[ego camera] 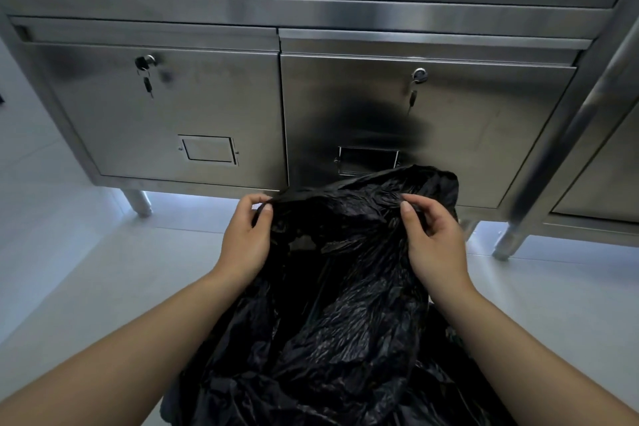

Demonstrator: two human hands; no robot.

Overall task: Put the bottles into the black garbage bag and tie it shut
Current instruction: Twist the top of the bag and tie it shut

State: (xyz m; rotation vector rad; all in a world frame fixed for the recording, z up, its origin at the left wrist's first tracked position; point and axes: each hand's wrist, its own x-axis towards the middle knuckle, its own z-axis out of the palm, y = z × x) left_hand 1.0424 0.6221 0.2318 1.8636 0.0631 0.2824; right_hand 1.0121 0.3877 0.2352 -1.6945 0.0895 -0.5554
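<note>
A crumpled black garbage bag (339, 304) fills the lower middle of the head view, standing on the pale floor between my forearms. My left hand (247, 239) pinches the bag's upper rim on the left side. My right hand (434, 239) pinches the rim on the right side. The rim is held up between both hands and the mouth looks partly gathered. No bottles show; the inside of the bag is hidden by its folds.
A stainless steel cabinet (214, 107) with two locked doors, keys hanging in the locks, stands right behind the bag on short round legs (138, 202). A steel table leg (511, 239) stands at the right. Pale tiled floor (86, 270) lies to both sides.
</note>
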